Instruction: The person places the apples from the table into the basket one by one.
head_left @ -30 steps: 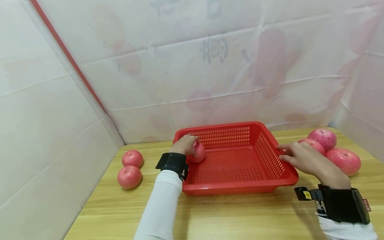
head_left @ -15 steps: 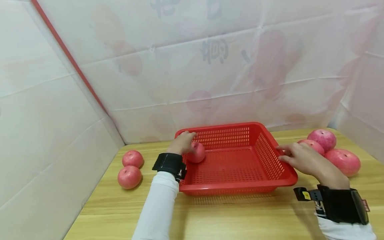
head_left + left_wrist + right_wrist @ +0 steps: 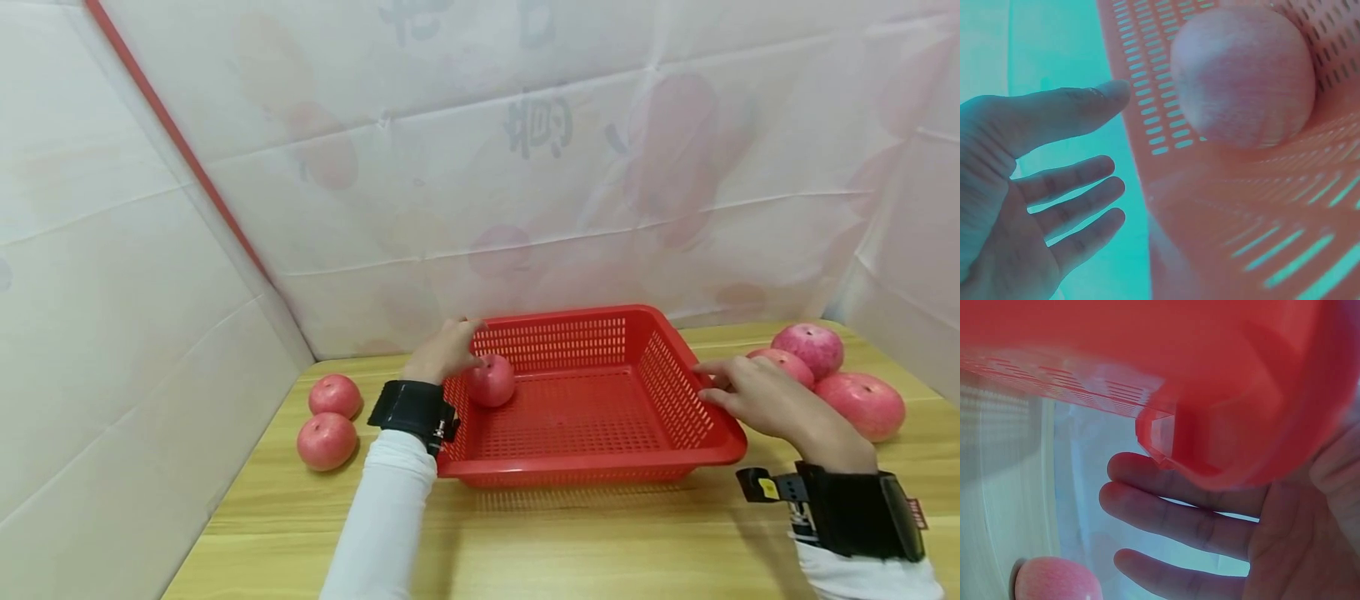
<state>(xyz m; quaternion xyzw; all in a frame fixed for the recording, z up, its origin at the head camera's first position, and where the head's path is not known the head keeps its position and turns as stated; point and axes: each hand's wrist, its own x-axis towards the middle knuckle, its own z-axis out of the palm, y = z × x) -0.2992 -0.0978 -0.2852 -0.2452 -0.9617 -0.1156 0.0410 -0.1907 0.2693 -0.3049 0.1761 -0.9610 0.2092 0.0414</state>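
Observation:
A red plastic basket (image 3: 585,460) with slotted walls sits mid-table. Inside it, against the left wall, lies a pink apple (image 3: 492,382), also large in the left wrist view. My left hand (image 3: 442,350) is just at the basket's left rim, thumb and fingers spread and holding nothing; the left wrist view shows its fingers apart from the apple. My right hand (image 3: 757,396) grips the right rim, thumb and index finger on its top edge. In the right wrist view the other fingers (image 3: 1179,522) stretch beneath the rim, outside the basket.
Two apples (image 3: 327,440) stand at the left of the wooden table (image 3: 570,550). Several more, including a big apple (image 3: 860,406), cluster at the right, beside and behind my right hand. A pale cloth wall (image 3: 450,200) closes off the back close behind the basket.
My left hand has let go of the apple and moved left to the basket's left rim. The apple stays in the basket. My right hand keeps its place on the right rim.

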